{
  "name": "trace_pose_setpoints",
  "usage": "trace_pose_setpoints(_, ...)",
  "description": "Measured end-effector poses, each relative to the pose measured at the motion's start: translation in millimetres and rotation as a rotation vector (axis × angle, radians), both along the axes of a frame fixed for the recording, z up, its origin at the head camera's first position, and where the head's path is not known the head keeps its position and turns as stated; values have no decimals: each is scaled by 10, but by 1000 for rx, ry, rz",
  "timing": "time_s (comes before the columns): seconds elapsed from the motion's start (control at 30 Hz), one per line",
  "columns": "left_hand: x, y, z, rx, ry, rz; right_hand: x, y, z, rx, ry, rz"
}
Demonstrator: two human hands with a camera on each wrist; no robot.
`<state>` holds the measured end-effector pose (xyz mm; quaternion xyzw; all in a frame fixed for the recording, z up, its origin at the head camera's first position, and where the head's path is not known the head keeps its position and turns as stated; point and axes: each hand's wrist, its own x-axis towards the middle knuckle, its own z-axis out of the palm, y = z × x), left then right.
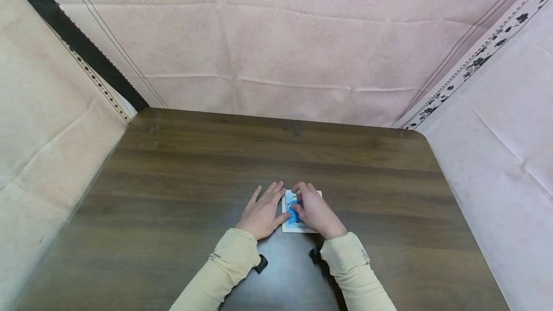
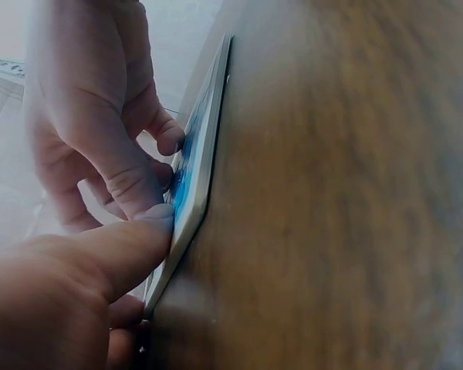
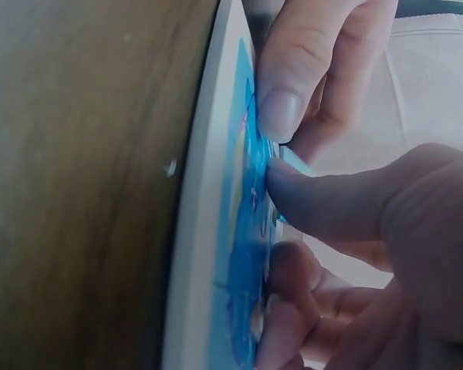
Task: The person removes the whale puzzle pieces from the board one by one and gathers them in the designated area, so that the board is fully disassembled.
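A small jigsaw puzzle board [image 1: 298, 227] with a blue cartoon picture and a pale border lies flat on the table. My left hand [image 1: 263, 212] rests at its left edge, fingers spread and straight, with the thumb [image 2: 139, 239] pressing on the picture. Over the board's right part my right hand [image 1: 317, 212] bends its thumb [image 3: 324, 196] and fingers down onto the picture. A light blue puzzle piece [image 3: 293, 159] stands slightly raised behind the right thumb, mostly hidden by the fingers. Both thumb tips come close together on the board.
The brown wooden table [image 1: 194, 172] extends around the board on all sides. Pale patterned cloth [image 1: 276, 52] hangs behind it and along both sides. Dark wrist straps [image 1: 261, 264] show beneath the cream sleeves [image 1: 229, 263].
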<state>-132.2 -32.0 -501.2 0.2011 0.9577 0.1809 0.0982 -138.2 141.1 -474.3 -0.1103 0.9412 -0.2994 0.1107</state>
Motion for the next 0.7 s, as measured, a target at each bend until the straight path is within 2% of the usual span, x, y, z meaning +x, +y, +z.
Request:
trace_pose_setpoints(0.33, 8, 8, -2, 0, -4, 13, 10, 28, 13, -159, -26, -125)
trace_pose_setpoints(0.7, 10, 8, 12, 5, -14, 11, 16, 125, 10, -259, 1, -225)
